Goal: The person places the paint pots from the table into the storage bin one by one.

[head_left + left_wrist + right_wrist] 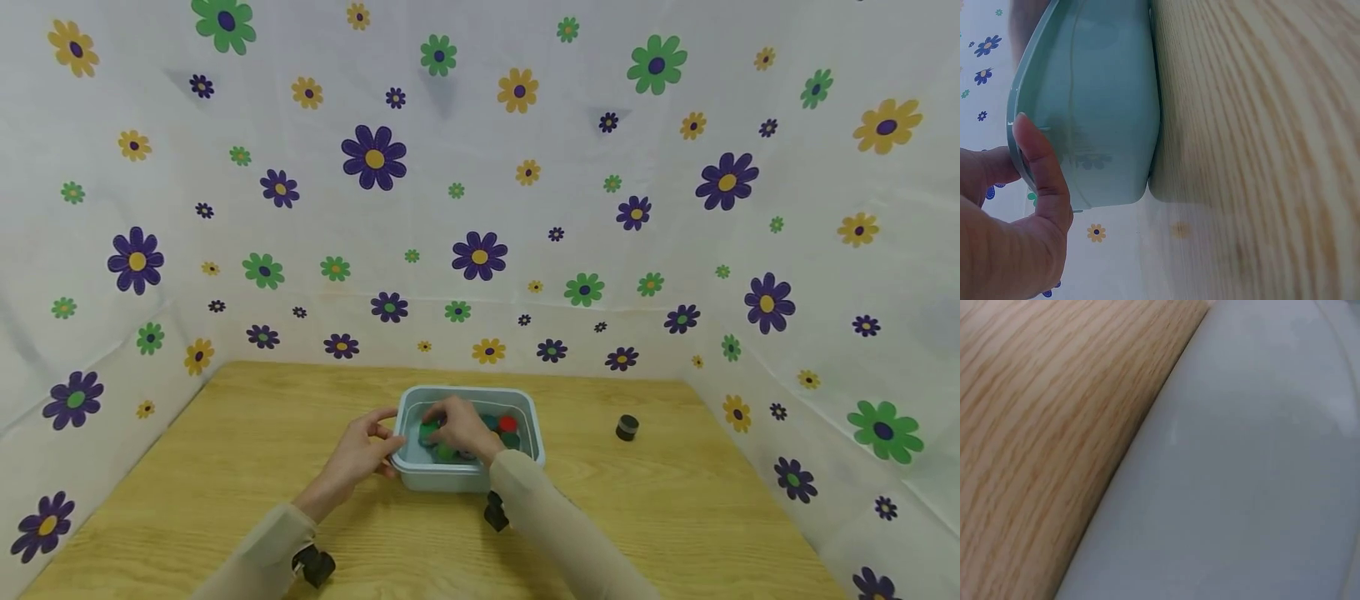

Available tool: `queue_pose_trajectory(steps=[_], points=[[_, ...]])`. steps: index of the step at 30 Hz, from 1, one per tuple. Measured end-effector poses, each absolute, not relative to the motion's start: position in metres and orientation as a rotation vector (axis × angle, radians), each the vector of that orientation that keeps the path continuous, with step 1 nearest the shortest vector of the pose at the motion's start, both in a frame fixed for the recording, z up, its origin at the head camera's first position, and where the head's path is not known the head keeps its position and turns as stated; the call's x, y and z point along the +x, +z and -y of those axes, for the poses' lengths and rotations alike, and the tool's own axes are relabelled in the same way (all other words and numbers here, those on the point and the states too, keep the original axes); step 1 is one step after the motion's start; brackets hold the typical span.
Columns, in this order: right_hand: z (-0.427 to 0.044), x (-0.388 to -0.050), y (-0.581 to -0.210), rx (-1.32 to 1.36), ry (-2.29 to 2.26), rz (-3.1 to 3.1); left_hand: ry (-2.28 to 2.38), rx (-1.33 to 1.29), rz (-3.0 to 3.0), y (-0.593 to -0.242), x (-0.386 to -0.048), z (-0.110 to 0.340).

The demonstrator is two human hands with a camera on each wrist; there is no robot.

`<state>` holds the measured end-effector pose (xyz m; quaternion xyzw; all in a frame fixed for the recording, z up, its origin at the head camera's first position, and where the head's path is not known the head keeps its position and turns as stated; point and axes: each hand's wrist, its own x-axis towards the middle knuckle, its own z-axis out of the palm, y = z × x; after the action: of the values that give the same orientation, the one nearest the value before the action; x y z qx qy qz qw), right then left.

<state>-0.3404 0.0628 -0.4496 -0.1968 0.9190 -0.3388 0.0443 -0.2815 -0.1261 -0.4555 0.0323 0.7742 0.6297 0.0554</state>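
A light blue-green plastic container [528,408] stands on the table. My left hand [363,450] holds it by its left rim; in the left wrist view the left hand [1029,206] has its thumb on one side of the rim and a finger on the other. My right hand [461,427] reaches down inside, over several small round pieces. A green piece [427,433] lies at its fingertips, and whether the fingers pinch it cannot be told. A red piece [507,424] lies to the right of the hand. In the right wrist view the container's wall [1229,475] hides the right hand.
A small black cylinder [627,427] with a lighter band is on the wooden table [300,400], right of the container. White cloth [315,225] printed with flowers hangs behind the table and along both sides.
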Motion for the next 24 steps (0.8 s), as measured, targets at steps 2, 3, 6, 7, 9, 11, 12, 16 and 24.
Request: queue_pose_trajectory(steps=[2, 3, 6, 7, 9, 11, 12, 16, 24], points=[[-0.062, -0.34, -0.45, -0.561, -1.052, -2.817, 1.91, 0.096, -2.351, -0.456, -0.281, 0.126], [-0.062, -0.34, -0.45, -0.541, -1.054, -2.826, 1.912, 0.097, -2.35, -0.456, -0.282, 0.126], [-0.06, -0.34, -0.448, -0.508, -1.047, -2.858, 1.916, 0.102, -2.348, -0.454, -0.282, 0.126], [-0.06, -0.34, -0.448, -0.497, -1.039, -2.871, 1.916, 0.102, -2.348, -0.454, -0.282, 0.126], [-0.059, -0.341, -0.448, -0.49, -1.033, -2.89, 1.916, 0.102, -2.348, -0.452, -0.282, 0.127], [-0.058, -0.341, -0.449, -0.493, -1.027, -2.903, 1.912, 0.095, -2.348, -0.452, -0.282, 0.127], [-0.058, -0.341, -0.449, -0.496, -1.026, -2.907, 1.912, 0.092, -2.347, -0.452, -0.281, 0.127], [-0.059, -0.341, -0.45, -0.517, -1.036, -2.909, 1.914, 0.085, -2.343, -0.453, -0.28, 0.128], [-0.073, -0.338, -0.444, -0.568, -1.228, -2.79, 1.933, 0.109, -2.324, -0.457, -0.282, 0.126]])
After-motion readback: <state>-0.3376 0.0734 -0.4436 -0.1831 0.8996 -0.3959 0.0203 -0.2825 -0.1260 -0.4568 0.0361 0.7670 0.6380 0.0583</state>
